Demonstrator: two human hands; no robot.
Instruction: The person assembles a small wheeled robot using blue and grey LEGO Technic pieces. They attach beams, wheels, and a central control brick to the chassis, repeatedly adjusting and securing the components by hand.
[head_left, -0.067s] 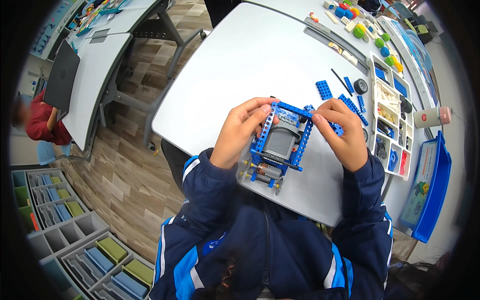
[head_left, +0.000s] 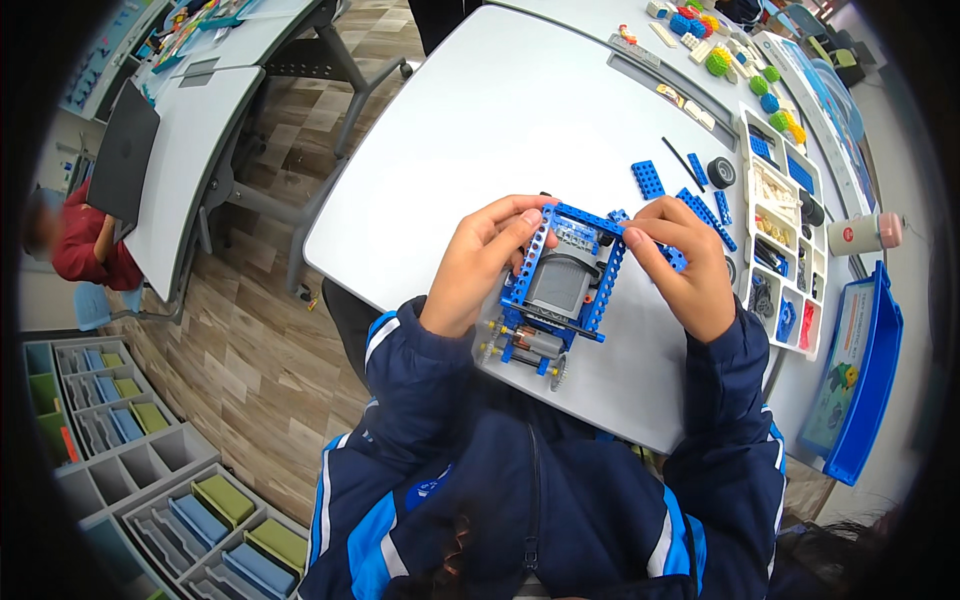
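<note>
A toy-brick model (head_left: 556, 285) with a blue beam frame, a grey block in its middle and small gears at its near end is held at the near edge of the white table (head_left: 430, 180). My left hand (head_left: 485, 255) is closed on its far left corner, thumb on the blue beam. My right hand (head_left: 685, 265) pinches the far right corner, where the crossbeam meets the side beam. The fingertips partly hide both corners. Just right of the model lie loose blue beams (head_left: 706, 218), a blue plate (head_left: 647, 180) and a small wheel (head_left: 721, 172).
A white sorting tray (head_left: 745, 290) of parts stands on the right, beside a pale bottle (head_left: 865, 234) and a blue bin (head_left: 868, 380). Colourful bricks (head_left: 718, 62) lie at the far right. Another person in red (head_left: 90, 240) sits at a laptop (head_left: 124, 155) on the left.
</note>
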